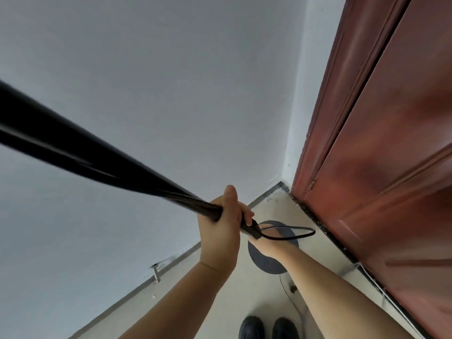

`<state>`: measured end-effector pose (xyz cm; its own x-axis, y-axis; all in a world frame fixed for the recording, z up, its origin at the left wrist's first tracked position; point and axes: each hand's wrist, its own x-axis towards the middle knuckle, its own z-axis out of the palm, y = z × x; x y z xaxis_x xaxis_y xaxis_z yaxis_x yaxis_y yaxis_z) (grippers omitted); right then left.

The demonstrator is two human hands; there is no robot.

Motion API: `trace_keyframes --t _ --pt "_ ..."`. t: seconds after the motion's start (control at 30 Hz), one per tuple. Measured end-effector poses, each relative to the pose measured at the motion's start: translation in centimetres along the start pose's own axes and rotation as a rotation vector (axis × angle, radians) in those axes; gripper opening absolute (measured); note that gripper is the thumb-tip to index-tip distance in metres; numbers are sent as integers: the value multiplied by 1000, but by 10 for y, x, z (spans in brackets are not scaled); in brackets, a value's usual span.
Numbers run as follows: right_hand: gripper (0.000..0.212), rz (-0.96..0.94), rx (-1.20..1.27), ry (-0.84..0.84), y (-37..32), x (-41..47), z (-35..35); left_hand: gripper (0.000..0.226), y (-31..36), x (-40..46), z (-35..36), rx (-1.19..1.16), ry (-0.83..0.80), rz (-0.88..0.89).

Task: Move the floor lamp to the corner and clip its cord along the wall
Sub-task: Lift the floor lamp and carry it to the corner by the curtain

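Observation:
The floor lamp's black pole (80, 152) rises from the lower centre toward the upper left, close to the camera. My left hand (223, 223) is shut around the pole low down. Its round dark base (263, 261) rests on the pale floor near the room corner (281, 185). My right hand (267, 242) reaches below the left, over the base, mostly hidden behind the pole; its grip cannot be made out. A loop of black cord (297, 234) sticks out to the right beside it. A thinner cord (292, 299) trails back across the floor toward my shoes.
A grey-white wall (171, 94) fills the left and centre. A reddish-brown wooden door (391, 167) with its frame stands on the right. A metal doorstop (155, 274) juts from the wall's base at left. My black shoes (267, 327) are at the bottom.

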<state>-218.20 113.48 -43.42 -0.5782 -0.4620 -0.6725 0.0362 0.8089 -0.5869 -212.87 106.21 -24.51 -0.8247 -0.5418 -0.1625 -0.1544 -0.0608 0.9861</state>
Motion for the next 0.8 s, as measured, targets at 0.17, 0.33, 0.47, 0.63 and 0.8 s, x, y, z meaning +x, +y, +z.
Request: trace_keyframes --t 0.17,0.33,0.47,0.63,0.8 --pt "20 20 -75 2 -62 -89 1 63 79 -50 -49 -108 83 -12" --pt "22 -123 -300 -86 -126 -156 31 66 135 -104 -125 -190 196 17" --pt "36 -201 -418 -149 -171 -201 78 65 154 -156 -197 -260 314 28" --pt "36 -254 -625 -228 -235 -260 174 64 158 -243 -306 -314 430 55" --pt "24 -375 -797 -357 -304 -322 311 63 155 -357 -441 -362 627 76"
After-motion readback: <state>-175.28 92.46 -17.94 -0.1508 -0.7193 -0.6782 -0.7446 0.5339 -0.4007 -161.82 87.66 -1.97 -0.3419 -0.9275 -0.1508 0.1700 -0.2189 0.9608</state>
